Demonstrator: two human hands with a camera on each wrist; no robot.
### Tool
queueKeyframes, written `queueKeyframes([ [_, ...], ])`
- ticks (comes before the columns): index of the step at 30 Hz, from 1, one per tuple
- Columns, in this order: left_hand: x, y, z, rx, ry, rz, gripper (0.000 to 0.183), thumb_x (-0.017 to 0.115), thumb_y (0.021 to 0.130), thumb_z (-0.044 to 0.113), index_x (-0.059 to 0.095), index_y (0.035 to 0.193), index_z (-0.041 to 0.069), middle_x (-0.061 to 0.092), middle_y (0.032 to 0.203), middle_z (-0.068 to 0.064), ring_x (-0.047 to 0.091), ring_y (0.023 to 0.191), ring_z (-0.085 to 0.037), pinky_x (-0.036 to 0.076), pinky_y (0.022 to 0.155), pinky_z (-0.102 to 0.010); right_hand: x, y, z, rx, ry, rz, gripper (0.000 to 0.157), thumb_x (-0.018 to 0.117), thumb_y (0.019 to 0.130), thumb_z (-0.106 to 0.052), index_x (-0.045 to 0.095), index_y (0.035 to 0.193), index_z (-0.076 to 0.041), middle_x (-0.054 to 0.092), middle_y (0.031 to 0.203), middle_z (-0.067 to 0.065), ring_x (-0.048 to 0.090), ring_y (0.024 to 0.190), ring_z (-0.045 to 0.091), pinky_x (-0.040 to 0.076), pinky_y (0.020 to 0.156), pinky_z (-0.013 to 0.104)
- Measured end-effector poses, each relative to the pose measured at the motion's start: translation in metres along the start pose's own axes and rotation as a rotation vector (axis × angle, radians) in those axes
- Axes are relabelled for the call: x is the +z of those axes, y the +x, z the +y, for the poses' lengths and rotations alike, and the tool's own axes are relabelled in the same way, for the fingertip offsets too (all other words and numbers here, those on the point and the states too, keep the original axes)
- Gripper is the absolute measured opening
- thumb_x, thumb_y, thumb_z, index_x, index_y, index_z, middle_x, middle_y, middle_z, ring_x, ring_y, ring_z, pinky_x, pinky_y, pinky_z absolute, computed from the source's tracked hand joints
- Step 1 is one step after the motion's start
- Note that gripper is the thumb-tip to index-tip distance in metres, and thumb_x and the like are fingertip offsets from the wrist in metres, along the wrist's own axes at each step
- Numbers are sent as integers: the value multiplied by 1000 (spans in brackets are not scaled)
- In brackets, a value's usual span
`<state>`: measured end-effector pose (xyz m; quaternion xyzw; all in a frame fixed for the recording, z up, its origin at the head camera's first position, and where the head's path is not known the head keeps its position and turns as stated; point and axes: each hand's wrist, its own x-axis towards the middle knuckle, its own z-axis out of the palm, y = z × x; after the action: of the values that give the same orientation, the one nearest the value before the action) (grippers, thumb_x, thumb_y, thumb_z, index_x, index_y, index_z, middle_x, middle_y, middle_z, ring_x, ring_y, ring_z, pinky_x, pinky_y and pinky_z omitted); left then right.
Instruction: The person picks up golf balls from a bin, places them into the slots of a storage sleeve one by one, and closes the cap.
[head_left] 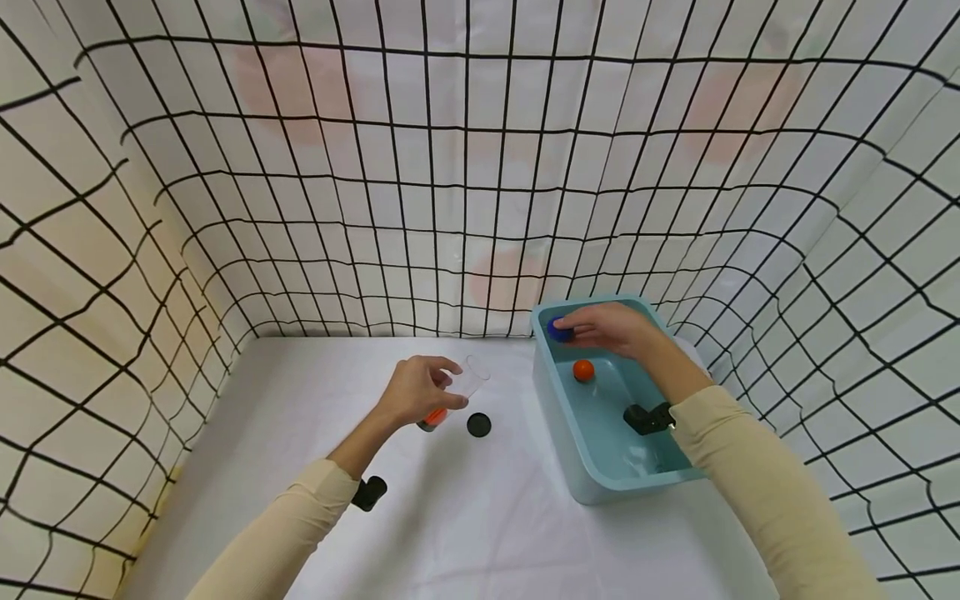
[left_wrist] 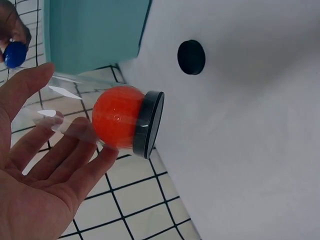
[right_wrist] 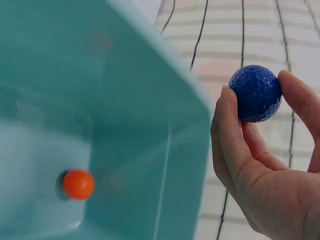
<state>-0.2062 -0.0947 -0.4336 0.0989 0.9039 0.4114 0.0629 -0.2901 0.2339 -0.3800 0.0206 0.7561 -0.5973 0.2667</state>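
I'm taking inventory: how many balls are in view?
3: the blue ball in the right hand, an orange ball in the teal bin, and a red-orange ball in the clear tube the left hand holds. The right arm may hide others.

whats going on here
A person's left hand holds a clear tube with an orange ball at its dark end cap. Their right hand pinches a blue dimpled ball by a teal bin. Another orange ball lies inside the bin, and a round black disc rests on the white table.
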Motion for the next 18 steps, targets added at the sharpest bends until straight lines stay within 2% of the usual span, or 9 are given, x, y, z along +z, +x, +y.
queueKeyframes([
  [3, 2, 2, 3, 4, 0, -8, 39, 90, 75, 23, 77, 110, 13, 75, 97, -9, 68, 90, -22, 60, 74, -35, 18, -7, -9, -27, -33, -34, 43, 69, 97, -15, 58, 131, 9, 65, 127, 17, 70, 106, 19, 54, 101, 38],
  [9, 4, 3, 5, 13, 1, -8, 38, 91, 74, 24, 78, 109, 14, 75, 96, -7, 68, 90, -20, 59, 75, -34, 57, -12, -17, -40, -96, -31, 47, 76, 91, -16, 61, 130, 7, 66, 129, 24, 74, 105, 25, 51, 104, 46],
  [18, 8, 5, 7, 11, 17, -13, 40, 91, 73, 26, 78, 109, 15, 76, 96, -7, 70, 90, -21, 60, 74, -34, 92, -10, -8, -84, -241, -31, 46, 82, 86, -21, 68, 123, 1, 71, 118, 18, 73, 99, 24, 56, 98, 42],
])
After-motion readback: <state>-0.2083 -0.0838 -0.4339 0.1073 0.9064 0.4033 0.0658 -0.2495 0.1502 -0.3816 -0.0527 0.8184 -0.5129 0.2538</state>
